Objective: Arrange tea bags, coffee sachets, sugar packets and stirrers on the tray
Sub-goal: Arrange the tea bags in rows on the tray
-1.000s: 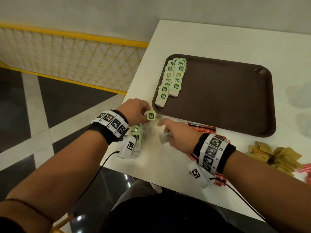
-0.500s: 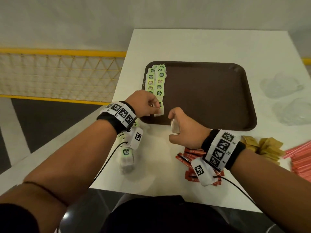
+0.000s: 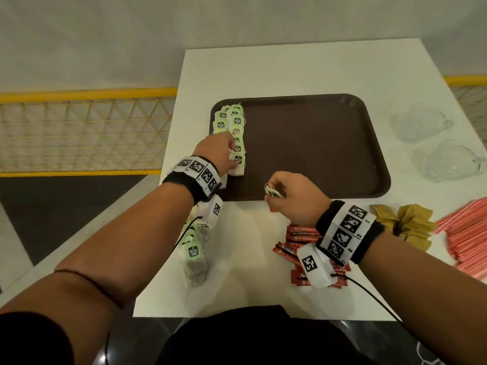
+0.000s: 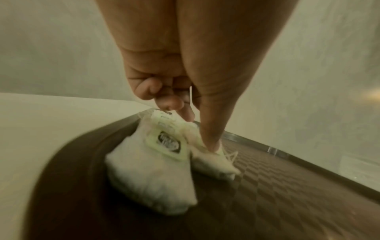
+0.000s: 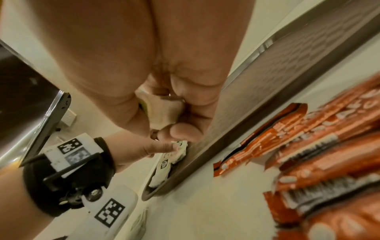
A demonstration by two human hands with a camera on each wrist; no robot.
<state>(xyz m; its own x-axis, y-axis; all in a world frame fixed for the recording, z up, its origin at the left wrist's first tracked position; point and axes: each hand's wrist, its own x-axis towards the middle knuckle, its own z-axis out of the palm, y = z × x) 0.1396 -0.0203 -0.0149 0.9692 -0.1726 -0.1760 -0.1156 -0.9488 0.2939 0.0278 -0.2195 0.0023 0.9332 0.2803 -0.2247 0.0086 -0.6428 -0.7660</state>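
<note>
Nearest on the white desk (image 3: 263, 259) lie a loose pile of tea bags (image 3: 195, 259) by the left forearm and a heap of orange-red coffee sachets (image 3: 297, 238) under the right wrist; their print is too blurred to read in full. Further right sit tan packets (image 3: 411, 225) and a bundle of pink-striped stirrers (image 3: 469, 241).

The right hand (image 3: 292, 196), just over the tray's near rim, is clenched around one tea bag (image 5: 162, 112), fingers and thumb curled over it, with its pale green tag (image 3: 272, 191) poking out at the knuckles.

The left hand (image 3: 218, 151) reaches onto the brown tray (image 3: 316, 143), at its left side. Its thumb (image 4: 209, 134) presses down on the nearest tea bag of the row (image 4: 213, 160) while the other fingers curl loosely above (whether they pinch anything is unclear). Beside it lies another white bag (image 4: 152, 178) with a green tag bearing a dark badge.

The rows of tea bags (image 3: 232, 127) run in two overlapping lines along the tray's left edge, tags upward, lettering unreadable. The rest of the tray shows its textured floor.

Beyond, at the desk's right, rest two clear glass cups (image 3: 442, 143).
</note>
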